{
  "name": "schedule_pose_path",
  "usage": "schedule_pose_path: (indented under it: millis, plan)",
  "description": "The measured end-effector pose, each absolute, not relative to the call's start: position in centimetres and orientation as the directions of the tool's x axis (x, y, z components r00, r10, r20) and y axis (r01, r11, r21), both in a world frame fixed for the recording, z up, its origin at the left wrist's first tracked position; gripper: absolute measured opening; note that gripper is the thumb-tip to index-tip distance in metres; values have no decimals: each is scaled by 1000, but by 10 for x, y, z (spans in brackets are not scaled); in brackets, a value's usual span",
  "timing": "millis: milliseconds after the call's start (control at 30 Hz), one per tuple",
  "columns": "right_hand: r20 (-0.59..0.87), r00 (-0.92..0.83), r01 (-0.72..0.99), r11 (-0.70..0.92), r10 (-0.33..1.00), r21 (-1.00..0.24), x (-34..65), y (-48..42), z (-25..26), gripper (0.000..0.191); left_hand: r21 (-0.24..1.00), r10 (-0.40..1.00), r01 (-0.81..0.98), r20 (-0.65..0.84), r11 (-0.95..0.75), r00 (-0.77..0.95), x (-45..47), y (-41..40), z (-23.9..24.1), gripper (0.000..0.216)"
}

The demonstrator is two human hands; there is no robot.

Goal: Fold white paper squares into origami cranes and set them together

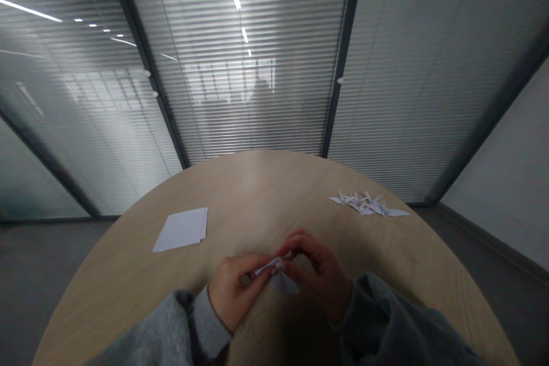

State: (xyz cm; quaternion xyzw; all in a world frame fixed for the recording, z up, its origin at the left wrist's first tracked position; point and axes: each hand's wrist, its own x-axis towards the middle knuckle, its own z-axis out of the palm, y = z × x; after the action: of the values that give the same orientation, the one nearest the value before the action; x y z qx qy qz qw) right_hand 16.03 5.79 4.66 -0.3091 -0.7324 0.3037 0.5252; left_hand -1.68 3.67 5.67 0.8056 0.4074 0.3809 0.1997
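Between my two hands is a small piece of folded white paper (pixel 283 283), held just above the table near its front. My left hand (pixel 238 286) pinches its left side between thumb and fingers. The thumb and fingers of my right hand (pixel 316 272) are closed on its upper right part, close to the left fingertips. One flap of the paper hangs down below the fingers. The fingers hide part of the folds, so its exact shape cannot be made out.
A round wooden table (pixel 261 194) spreads out under my hands. On its left lies a stack of white paper sheets (pixel 182 230). Several folded paper cranes (pixel 367 204) are heaped at the right. Glass panels with blinds (pixel 257 108) stand behind the table's far edge.
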Motion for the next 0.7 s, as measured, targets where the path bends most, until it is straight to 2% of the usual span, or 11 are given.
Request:
schedule_pose_path:
  millis: [200, 433, 533, 700]
  plan:
    - [599, -237, 141, 637, 765, -758, 160, 57, 47, 12, 605, 799, 521, 461, -602, 386, -17, 36, 56, 21]
    - [564, -232, 161, 603, 793, -781, 161, 58, 47, 17, 620, 825, 545, 407, -564, 392, -16, 37, 55, 22]
    - [540, -238, 161, 580, 808, -798, 160, 57, 45, 14, 679, 851, 516, 379, -522, 363, -16, 37, 55, 22]
    - [488, -229, 190, 531, 842, -826, 159, 56, 42, 25, 826, 912, 391, 344, -407, 223, -16, 38, 54, 24]
